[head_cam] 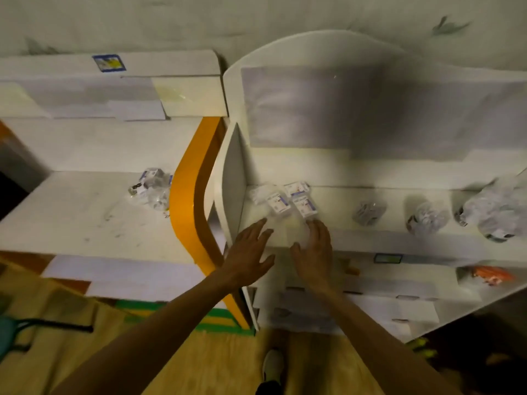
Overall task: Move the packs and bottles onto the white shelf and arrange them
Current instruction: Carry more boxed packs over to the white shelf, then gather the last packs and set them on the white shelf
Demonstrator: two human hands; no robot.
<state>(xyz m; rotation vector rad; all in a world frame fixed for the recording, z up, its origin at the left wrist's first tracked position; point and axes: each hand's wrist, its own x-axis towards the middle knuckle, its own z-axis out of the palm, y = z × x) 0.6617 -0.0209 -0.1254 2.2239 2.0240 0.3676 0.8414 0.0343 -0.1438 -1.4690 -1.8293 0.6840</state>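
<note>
Several small clear packs with white and blue labels [288,198] lie in a cluster at the left end of the white shelf [336,240]. My left hand [251,246] hovers open at the shelf's front left corner, fingers spread, touching no pack. My right hand [313,246] rests on the shelf just in front of the cluster, its fingertips touching the nearest pack. More clear packs [152,188] lie on the neighbouring white surface to the left. Two clear bottles [369,212] [427,219] and a crumpled clear bundle [496,212] sit further right on the shelf.
An orange curved panel [188,212] divides the left unit from the white shelf. The shelf has a raised left side wall [231,178] and a tall back panel. An orange packet [490,276] lies on the lower tier. My foot shows on the wooden floor.
</note>
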